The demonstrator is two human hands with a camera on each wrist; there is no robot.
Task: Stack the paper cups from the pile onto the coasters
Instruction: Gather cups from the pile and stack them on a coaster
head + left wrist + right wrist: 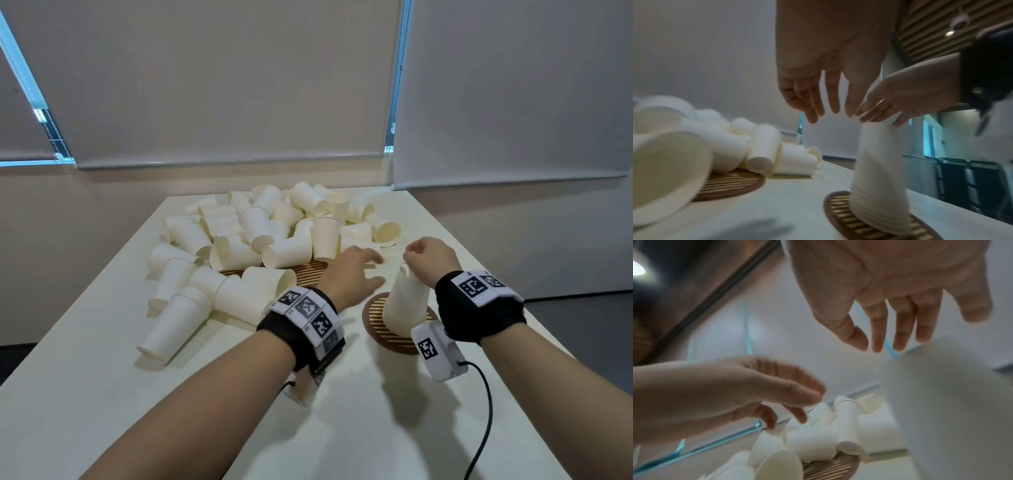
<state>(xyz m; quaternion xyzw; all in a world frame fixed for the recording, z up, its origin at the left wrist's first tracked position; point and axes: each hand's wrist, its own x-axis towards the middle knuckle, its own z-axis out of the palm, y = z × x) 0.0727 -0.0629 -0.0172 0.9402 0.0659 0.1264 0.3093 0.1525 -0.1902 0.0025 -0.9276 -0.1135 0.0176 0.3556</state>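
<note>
A pile of white paper cups [260, 233] lies across the far half of the white table [205, 394], most of them on their sides. A stack of upside-down cups [406, 305] stands on a round slatted coaster [375, 329] at the right. My right hand [421, 255] hangs over the stack, fingers [875, 112] straight and touching its top [875, 162]. My left hand [359, 270] reaches between stack and pile, fingers spread and holding nothing [835, 104]. A second coaster [310, 274] lies partly under the pile [731, 183].
The table's left and right edges drop to a dark floor. A black cable [481, 411] trails from the right wrist camera box [438, 349] over the near right of the table. A wall with blinds stands right behind the pile. Nested cups [171, 322] lie at the near left.
</note>
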